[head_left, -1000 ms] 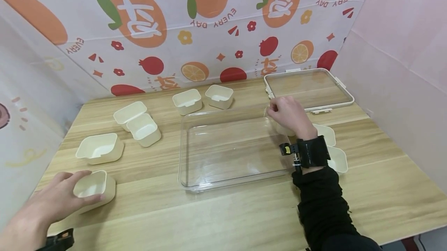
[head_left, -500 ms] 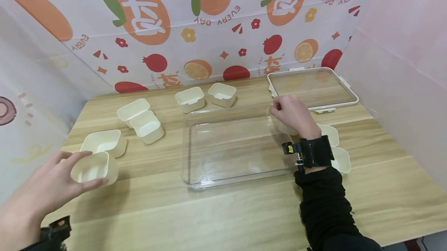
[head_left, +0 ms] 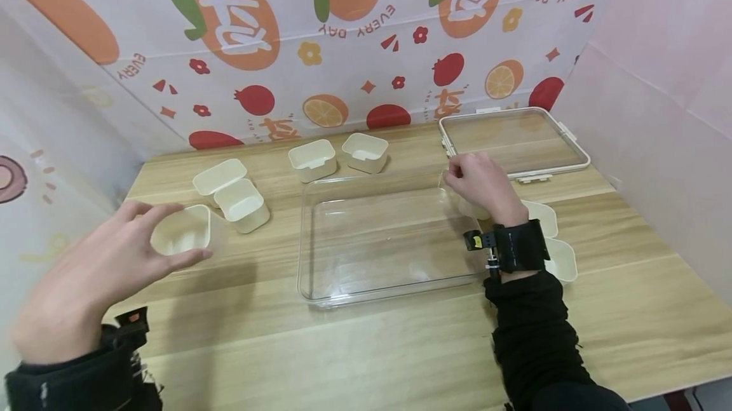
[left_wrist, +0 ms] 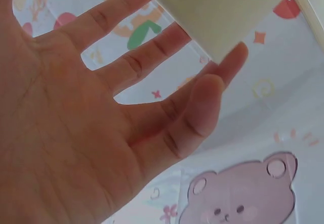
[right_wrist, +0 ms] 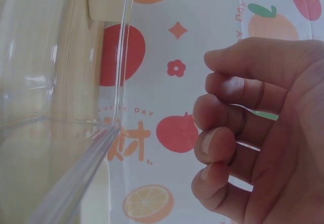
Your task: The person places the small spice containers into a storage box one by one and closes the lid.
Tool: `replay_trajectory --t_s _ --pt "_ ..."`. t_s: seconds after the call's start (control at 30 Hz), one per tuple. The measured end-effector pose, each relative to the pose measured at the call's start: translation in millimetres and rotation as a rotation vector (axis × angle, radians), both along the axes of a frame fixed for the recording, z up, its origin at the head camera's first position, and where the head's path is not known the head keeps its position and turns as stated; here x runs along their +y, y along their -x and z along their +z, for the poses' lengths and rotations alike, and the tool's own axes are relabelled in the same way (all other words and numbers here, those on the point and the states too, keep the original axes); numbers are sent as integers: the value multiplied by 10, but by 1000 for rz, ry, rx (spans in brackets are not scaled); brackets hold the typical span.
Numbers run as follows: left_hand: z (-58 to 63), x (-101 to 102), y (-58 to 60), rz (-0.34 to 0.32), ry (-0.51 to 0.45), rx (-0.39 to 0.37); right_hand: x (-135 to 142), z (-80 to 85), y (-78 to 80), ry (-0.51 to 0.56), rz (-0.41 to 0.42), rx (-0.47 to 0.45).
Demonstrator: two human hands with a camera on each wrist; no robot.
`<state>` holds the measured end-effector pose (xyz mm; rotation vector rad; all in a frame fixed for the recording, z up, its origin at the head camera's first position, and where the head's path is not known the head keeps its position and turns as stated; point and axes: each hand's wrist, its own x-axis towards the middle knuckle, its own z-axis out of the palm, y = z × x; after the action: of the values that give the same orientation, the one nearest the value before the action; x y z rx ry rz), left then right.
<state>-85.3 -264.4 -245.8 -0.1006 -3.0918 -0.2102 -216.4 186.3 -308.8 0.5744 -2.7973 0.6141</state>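
Note:
My left hand (head_left: 108, 265) grips a small cream plastic container (head_left: 182, 231) between thumb and fingers, raised over the table's left side. In the left wrist view the cream container (left_wrist: 217, 11) rests against the fingertips. My right hand (head_left: 480, 185) is at the back right corner of a large clear plastic bin (head_left: 372, 300). Seen from the right wrist, the right fingers (right_wrist: 217, 112) curl loosely beside the clear bin wall (right_wrist: 120, 72), with nothing between them. Part of a cream container (head_left: 473, 209) shows below the right hand, mostly hidden.
Two cream containers (head_left: 312, 161) stand behind the bin, and another pair (head_left: 243, 206) to its left. Two more (head_left: 560, 260) sit right of it, partly behind the right wrist. A clear lid with a white rim (head_left: 515, 141) lies at the back right. Printed cloth (head_left: 354, 68) hangs behind.
My left hand has lifted the cream container off the table and carried it up, away and slightly right, over where another container stood. The right hand stays put.

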Motion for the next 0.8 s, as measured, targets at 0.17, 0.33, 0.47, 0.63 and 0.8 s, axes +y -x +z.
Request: replay_trajectory --t_s 0.17,0.33,0.47,0.63,0.8 --pt "60 126 82 -11 9 -45 -2 4 -13 0 1 -6" --pt "103 265 171 -37 14 -72 -3 3 -12 -1 1 -1" --pt "119 374 239 -52 30 -83 -8 0 -10 -4 7 4" --pt "105 505 324 -82 39 -78 -18 -12 -5 -9 18 3" --pt "44 675 456 -140 87 -33 -37 -10 -23 -1 21 7"
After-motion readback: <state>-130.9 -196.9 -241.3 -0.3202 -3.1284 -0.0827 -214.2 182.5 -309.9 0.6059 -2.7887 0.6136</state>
